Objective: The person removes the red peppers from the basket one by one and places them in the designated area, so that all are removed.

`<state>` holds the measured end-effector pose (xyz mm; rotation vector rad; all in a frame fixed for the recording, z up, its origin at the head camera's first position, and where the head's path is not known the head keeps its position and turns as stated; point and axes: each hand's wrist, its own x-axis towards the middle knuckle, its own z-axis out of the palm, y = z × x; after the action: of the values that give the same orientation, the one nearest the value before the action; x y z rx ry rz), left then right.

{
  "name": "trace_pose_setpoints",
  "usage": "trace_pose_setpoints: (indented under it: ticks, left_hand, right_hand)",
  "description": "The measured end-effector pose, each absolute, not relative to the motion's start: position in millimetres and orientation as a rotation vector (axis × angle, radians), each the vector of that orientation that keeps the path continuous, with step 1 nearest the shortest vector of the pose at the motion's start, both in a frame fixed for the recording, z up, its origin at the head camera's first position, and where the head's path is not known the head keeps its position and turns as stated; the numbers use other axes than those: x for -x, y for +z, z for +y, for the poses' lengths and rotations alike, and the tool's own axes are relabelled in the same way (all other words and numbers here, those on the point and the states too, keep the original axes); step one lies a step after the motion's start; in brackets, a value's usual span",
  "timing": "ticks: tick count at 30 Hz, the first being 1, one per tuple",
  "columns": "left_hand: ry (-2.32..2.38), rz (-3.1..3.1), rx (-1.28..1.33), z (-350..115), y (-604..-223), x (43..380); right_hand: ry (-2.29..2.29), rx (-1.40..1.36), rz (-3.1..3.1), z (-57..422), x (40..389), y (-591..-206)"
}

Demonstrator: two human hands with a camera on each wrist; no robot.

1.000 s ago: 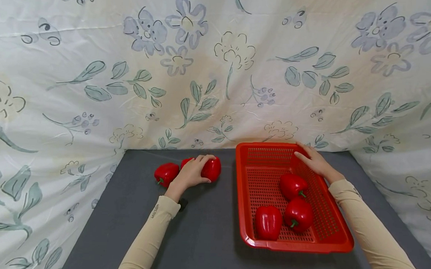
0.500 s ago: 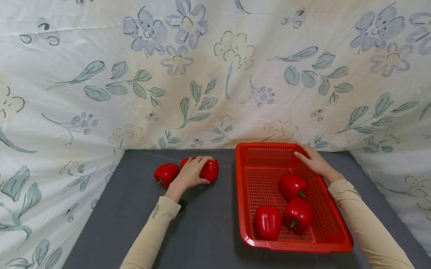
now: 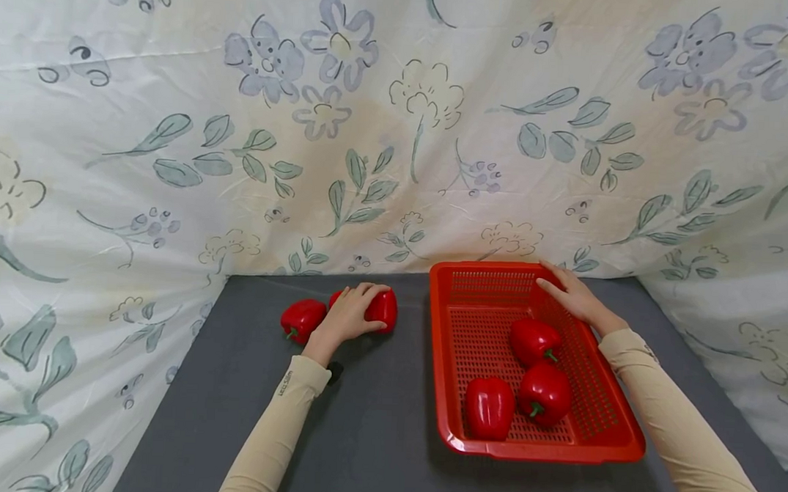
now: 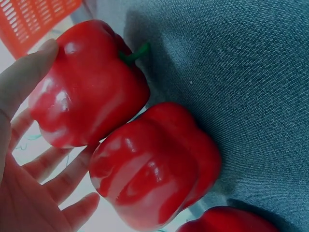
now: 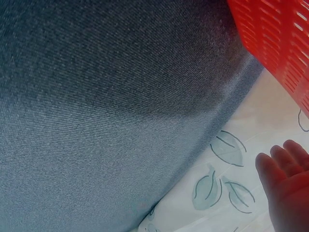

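In the head view my left hand (image 3: 349,317) holds a glossy red bell pepper (image 3: 383,309), thumb on the near side and fingers over the far side. The left wrist view shows the thumb (image 4: 34,72) touching this pepper (image 4: 91,87), which has a green stem; a second bell pepper (image 4: 157,164) lies against it. Left of the hand sits another bell pepper (image 3: 303,319). My right hand (image 3: 579,298) rests at the far right corner of a red plastic basket (image 3: 436,350), thumb over the rim, fingers extended outside. Several fingers (image 5: 285,166) show beyond the basket wall.
Three red bell peppers lie in the basket: one at the right wall (image 3: 534,340), one in front of it (image 3: 544,393), one near the front (image 3: 490,408). A grey cloth-covered table (image 3: 359,435) meets a floral curtain (image 3: 397,165) behind.
The left hand's pepper has shifted slightly left, towards the neighbouring pepper. The right hand and the basket hold the same place.
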<state>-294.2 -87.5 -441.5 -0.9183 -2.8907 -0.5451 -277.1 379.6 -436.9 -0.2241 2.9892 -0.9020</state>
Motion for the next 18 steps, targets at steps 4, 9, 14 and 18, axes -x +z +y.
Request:
trace_pose_setpoints:
  ticks: [4,9,14,18]
  left_hand:
    - [-0.549,-2.903,0.898,-87.1,-441.7,295.3]
    - [-0.555,-2.911,0.879,-86.4,-441.6,298.3]
    - [-0.542,-2.922,0.873,-84.7,-439.5,300.4]
    - [-0.526,-2.923,0.874,-81.4,-434.8,300.8]
  right_hand:
    - [-0.903,0.227,2.989,379.7,278.2,-437.6]
    - [-0.909,0.229,2.988,379.7,278.2,-437.7]
    - [-0.917,0.233,2.987,379.0,277.0,-436.5]
    - [-0.918,0.233,2.987,379.6,277.2,-437.4]
